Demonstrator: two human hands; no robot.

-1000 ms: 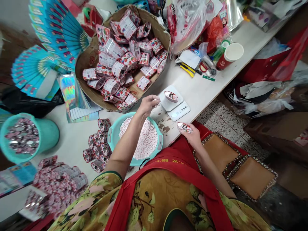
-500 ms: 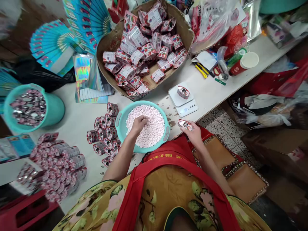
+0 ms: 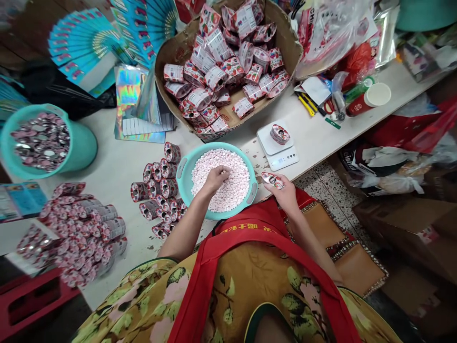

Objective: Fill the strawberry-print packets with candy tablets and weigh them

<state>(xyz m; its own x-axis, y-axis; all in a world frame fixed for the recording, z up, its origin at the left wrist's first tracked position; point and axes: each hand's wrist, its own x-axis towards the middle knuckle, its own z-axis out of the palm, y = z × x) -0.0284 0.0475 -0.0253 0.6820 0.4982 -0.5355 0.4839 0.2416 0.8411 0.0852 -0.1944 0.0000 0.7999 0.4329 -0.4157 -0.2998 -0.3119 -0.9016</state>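
My left hand (image 3: 215,179) rests in a teal basin (image 3: 185,167) of small pink and white candies (image 3: 232,183), fingers curled into the pile as if pinching some. My right hand (image 3: 285,193) holds a small red and silver tin (image 3: 272,180) at the table's front edge. Another such tin (image 3: 280,134) stands on a white digital scale (image 3: 276,147) just beyond my right hand.
A cardboard box (image 3: 282,35) of red and white tins sits behind the basin. Rolled tins (image 3: 159,190) lie left of it, more (image 3: 78,228) at far left. A teal bucket (image 3: 76,147) of lids, blue fans (image 3: 89,38), a red cup (image 3: 367,100), pens and bags crowd the table.
My left hand came back from near the scale into the candy basin and now curls into the candies. My right hand keeps its tin. The view shifted slightly.
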